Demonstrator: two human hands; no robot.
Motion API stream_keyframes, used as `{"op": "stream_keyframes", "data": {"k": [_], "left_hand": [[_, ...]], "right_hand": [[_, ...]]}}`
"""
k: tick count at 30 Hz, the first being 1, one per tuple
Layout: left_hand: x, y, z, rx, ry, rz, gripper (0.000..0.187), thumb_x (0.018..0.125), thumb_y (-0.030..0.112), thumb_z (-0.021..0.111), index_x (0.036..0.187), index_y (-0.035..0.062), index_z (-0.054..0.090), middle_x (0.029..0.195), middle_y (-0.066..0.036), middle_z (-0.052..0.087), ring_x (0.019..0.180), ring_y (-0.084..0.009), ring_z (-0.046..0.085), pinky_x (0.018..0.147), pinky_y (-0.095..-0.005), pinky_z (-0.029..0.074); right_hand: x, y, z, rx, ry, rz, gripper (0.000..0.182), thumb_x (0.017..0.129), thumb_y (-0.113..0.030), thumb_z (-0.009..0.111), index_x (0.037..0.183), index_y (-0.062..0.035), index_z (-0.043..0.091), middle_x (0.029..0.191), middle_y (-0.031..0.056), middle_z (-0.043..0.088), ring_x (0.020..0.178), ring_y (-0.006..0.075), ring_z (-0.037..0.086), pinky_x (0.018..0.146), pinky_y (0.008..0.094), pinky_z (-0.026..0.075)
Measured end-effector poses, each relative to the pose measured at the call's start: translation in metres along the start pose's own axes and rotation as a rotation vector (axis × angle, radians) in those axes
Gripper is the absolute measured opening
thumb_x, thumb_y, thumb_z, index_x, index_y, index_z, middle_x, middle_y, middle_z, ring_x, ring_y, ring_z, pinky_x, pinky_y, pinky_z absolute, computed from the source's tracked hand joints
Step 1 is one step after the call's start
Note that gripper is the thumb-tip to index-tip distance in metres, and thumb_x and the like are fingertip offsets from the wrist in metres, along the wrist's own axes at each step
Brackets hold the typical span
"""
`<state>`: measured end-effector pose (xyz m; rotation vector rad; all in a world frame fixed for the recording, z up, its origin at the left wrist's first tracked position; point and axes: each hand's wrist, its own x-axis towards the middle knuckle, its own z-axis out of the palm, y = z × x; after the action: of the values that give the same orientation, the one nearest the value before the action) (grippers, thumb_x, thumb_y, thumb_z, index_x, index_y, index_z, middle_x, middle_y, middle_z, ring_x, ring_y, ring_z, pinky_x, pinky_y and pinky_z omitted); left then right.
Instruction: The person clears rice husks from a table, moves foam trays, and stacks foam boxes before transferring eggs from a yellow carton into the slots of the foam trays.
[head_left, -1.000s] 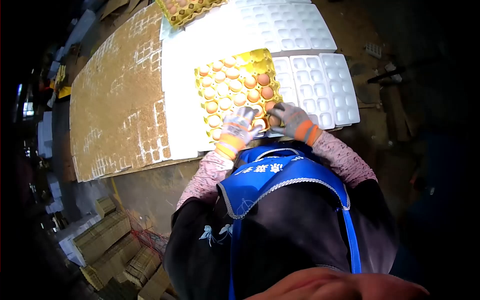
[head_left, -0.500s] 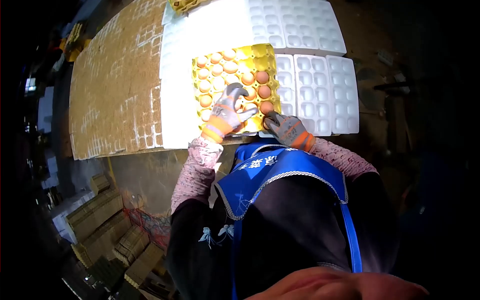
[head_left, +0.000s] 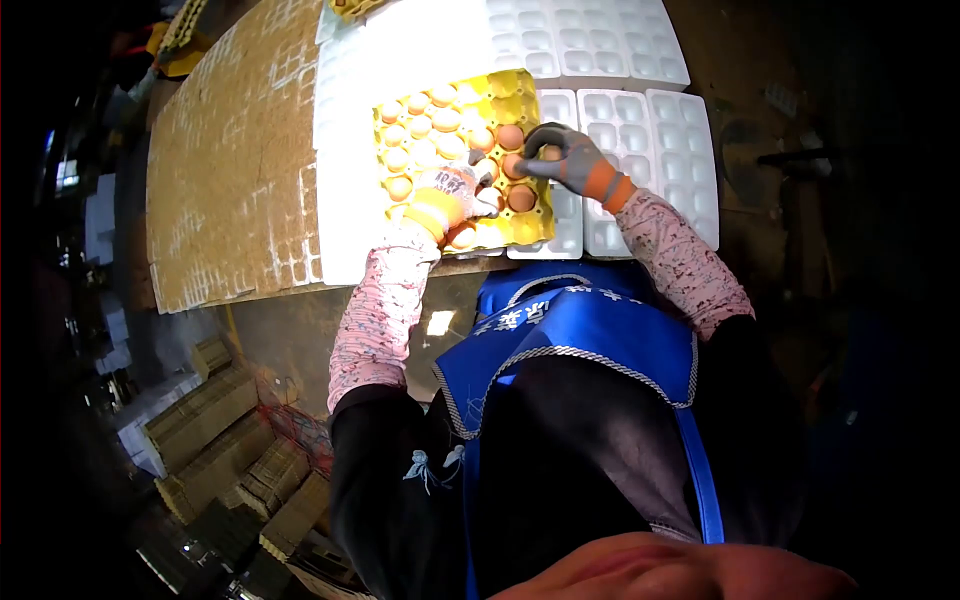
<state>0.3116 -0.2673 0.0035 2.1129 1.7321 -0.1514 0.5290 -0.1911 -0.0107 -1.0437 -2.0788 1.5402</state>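
A yellow egg tray [head_left: 515, 92] holds several brown and pale eggs, with some cups bare along its far and right edges. My right hand [head_left: 570, 160], in a grey and orange glove, curls around a brown egg [head_left: 551, 153] at the tray's right edge. My left hand [head_left: 448, 195], gloved alike, is low over the near part of the tray. Its fingers and thumb are bent around a pale egg [head_left: 488, 196], partly hidden by the glove. Another brown egg [head_left: 520, 198] sits in a cup between the hands.
White foam trays [head_left: 615, 120] with square hollows lie under and to the right of the egg tray. A brown, white-marked board [head_left: 235, 170] covers the left side. Stacked cartons [head_left: 200, 405] stand on the floor at lower left.
My right hand has moved up from the tray's near right corner to its right edge, now with an egg in its fingers. My left hand stays over the near part of the tray.
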Motion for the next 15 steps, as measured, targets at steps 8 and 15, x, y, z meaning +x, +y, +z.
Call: {"op": "stream_keyframes", "data": {"k": [8, 15], "left_hand": [[-0.04, 0.001, -0.005, -1.412, 0.229, -0.275, 0.028, 0.079, 0.013, 0.068, 0.103, -0.0027, 0.062, 0.075, -0.004, 0.062, 0.061, -0.0101, 0.062, 0.052, -0.0238, 0.054], [-0.019, 0.007, 0.064, -1.998, 0.23, 0.192, 0.04, 0.089, 0.039, 0.053, 0.117, 0.0098, 0.053, 0.107, -0.006, 0.055, 0.063, -0.0117, 0.045, 0.055, -0.0283, 0.037]], "right_hand": [[0.004, -0.023, 0.027, -0.918, -0.328, -0.058, 0.049, 0.067, -0.036, 0.074, 0.104, -0.0073, 0.062, 0.117, 0.0167, 0.055, 0.098, 0.0296, 0.061, 0.08, 0.0372, 0.05], [-0.048, 0.033, -0.045, 0.895, 0.165, 0.104, 0.032, 0.08, -0.019, 0.07, 0.105, -0.001, 0.062, 0.078, 0.0034, 0.06, 0.054, 0.0079, 0.049, 0.048, 0.0208, 0.037]]}}
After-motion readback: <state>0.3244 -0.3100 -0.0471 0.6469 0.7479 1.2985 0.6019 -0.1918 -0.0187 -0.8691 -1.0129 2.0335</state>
